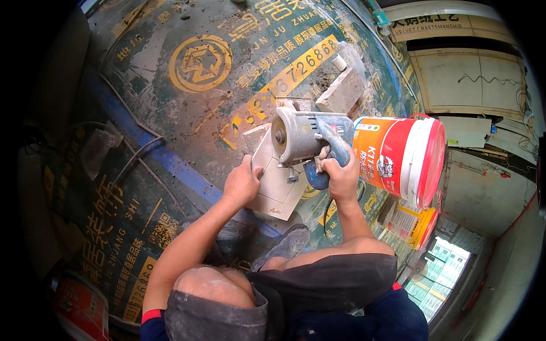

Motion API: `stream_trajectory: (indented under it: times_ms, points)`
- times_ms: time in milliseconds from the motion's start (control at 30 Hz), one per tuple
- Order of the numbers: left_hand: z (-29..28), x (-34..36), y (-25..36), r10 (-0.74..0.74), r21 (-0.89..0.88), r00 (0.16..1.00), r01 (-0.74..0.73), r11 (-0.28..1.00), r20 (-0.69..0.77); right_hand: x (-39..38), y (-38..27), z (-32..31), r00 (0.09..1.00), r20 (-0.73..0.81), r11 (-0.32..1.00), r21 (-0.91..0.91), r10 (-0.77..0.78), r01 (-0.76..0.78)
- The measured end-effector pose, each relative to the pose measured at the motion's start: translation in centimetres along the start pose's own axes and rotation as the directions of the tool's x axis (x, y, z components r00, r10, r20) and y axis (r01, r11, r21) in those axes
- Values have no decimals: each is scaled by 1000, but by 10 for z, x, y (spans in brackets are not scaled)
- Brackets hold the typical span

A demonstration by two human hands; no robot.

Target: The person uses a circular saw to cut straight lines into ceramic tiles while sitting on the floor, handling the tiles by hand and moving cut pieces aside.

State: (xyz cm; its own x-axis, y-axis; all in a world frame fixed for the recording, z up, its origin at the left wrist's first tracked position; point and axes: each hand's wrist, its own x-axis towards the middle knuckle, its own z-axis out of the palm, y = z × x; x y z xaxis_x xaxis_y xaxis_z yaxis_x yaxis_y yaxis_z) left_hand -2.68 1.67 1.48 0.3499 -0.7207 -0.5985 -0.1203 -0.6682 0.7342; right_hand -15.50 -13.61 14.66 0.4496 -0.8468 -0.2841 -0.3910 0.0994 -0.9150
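My right hand (340, 173) is wrapped round the handle of a blue and grey handheld tile cutter (310, 136). The cutter's round guard rests over the upper part of a pale tile (273, 196) with dark lines marked on it. Fingers of my left hand (243, 183) are closed on the tile's left edge, thumb on top. The tile is tilted above the floor between my feet, its far end near some broken pieces. The guard hides most of the blade, and I cannot tell whether it touches the tile.
A red, orange and white bucket (392, 153) stands right beside the cutter, with a yellow tub (412, 224) nearer me. A dusty block (342, 91) lies beyond the cutter. Cables (133, 116) cross the printed green floor sheet (170, 131) at left. Another red bucket (79, 307) stands lower left.
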Motion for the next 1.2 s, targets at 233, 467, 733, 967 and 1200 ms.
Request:
stream_trajectory:
  times_ms: [233,467,733,967,1200]
  points:
    - [2,0,-1,14,-9,1000,-14,1000,-11,0,0,1,1000,-6,1000,8,7,-7]
    - [1,0,-1,5,6,1000,-5,1000,-7,-1,-1,4,1000,-19,1000,17,6,-6]
    - [-1,0,1,-7,5,1000,7,1000,9,0,-1,4,1000,-26,1000,-8,-3,3]
    - [-1,-2,3,-11,7,1000,11,1000,-3,1,0,5,1000,-29,1000,-17,4,-5]
    - [1,-1,2,5,9,1000,-5,1000,-13,2,0,4,1000,-27,999,-39,11,-12]
